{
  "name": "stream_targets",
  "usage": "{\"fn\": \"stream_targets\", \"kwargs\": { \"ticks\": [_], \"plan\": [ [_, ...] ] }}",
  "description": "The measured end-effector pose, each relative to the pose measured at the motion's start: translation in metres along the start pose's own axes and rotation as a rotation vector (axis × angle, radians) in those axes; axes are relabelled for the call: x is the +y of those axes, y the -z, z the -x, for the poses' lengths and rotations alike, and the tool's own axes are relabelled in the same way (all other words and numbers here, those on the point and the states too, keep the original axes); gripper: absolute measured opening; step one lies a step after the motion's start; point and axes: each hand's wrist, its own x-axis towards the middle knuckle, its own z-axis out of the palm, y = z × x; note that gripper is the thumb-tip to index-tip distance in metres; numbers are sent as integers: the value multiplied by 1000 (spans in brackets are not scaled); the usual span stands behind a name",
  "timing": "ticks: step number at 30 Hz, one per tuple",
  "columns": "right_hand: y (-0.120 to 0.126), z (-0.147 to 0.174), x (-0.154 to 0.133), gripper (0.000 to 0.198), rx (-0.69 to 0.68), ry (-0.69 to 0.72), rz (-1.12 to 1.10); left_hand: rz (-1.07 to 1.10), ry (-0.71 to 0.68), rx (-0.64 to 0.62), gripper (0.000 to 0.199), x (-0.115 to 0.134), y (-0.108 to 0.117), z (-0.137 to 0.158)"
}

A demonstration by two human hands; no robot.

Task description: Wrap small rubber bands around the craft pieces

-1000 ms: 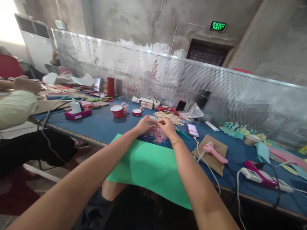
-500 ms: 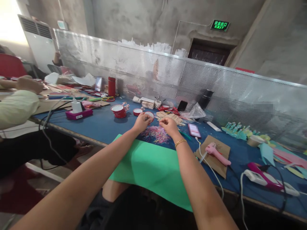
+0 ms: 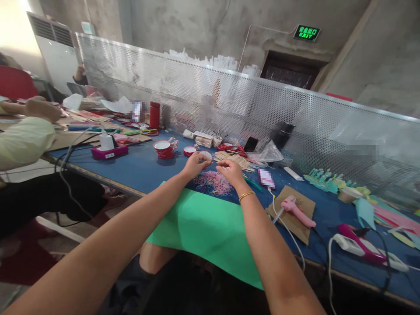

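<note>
My left hand is closed on a small round disc with a white face and red rim, held above the table. Just to its right, my right hand has its fingertips pinched together; whatever they hold is too small to make out. Below both hands lies a loose pile of thin pink, purple and yellow strings. A green sheet spreads under my forearms, over the table edge and my lap. Left of my hands are a stack of red-rimmed white discs and another such disc.
Wooden sticks lie behind my hands. To the right, a pink glue gun rests on cardboard, near a phone and purple power strip. A co-worker's sleeve shows at left; a perforated metal screen borders the table.
The view has shifted slightly. Both hands stay close together over the string pile, and the disc in my left hand shows a little more of its white face.
</note>
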Motion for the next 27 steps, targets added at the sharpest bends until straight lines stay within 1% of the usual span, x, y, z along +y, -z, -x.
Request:
{"fn": "stream_targets", "kwargs": {
  "ticks": [3,6,11,13,15,17,19,21,24,27],
  "plan": [
    [-6,1,-4,15,7,76,65,-13,-41,-46,22,8,-2,3],
    [-10,1,-9,9,42,53,50,4,-58,-93,23,13,-3,4],
    [-8,0,-15,13,107,-11,-210,49,-37,-81,28,15,-4,4],
    [-8,0,-16,16,86,-37,-341,65,-20,-73,28,13,-4,4],
    [-8,1,-17,18,17,-66,-477,93,22,-45,27,10,-4,3],
    [-8,2,-19,22,-34,-106,-569,122,73,15,24,7,-4,2],
    [-8,2,-20,25,-30,-156,-611,143,107,82,21,5,-3,2],
    [-6,3,-21,27,3,-209,-634,145,102,109,20,4,-4,2],
    [-5,3,-19,33,21,-296,-645,118,47,53,21,5,-5,4],
    [-7,3,-15,39,-22,-334,-634,37,-16,-51,20,8,-6,5]
  ]
}}
